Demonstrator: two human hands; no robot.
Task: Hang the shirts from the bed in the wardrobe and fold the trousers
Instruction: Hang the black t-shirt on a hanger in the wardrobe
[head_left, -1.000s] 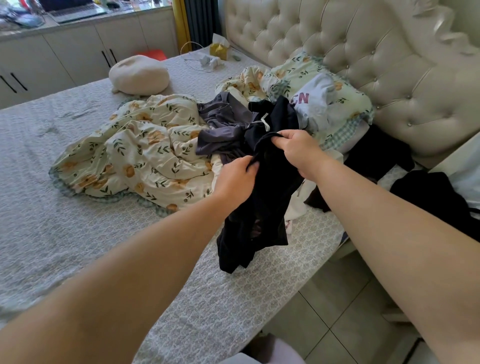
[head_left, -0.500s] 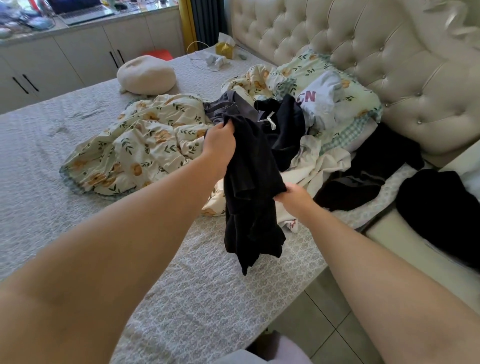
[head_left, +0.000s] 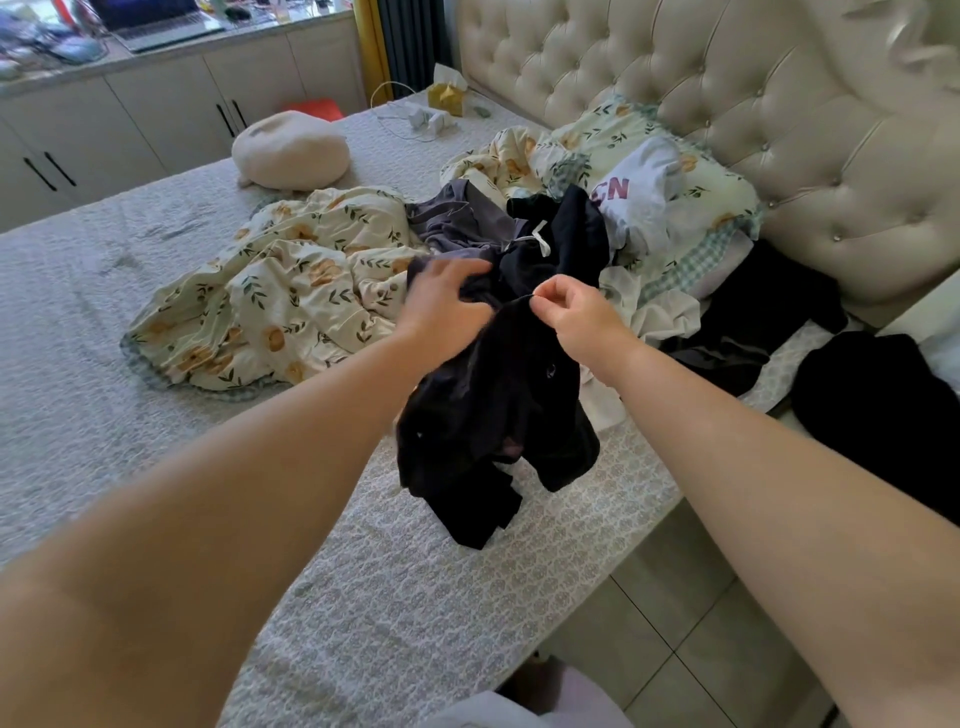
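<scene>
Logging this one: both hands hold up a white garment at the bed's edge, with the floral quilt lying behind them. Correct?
Not quite: the colour is wrong. In the head view the left hand and right hand hold a black garment, not a white one, at the edge of the bed, with the floral quilt lying behind them.

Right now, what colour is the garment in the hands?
The garment is plain black, with no visible pattern. It shows best in the head view.

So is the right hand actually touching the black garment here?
Touching. The head view shows the right hand pinching the upper edge of the black garment between thumb and forefinger, with the cloth hanging below.
</scene>
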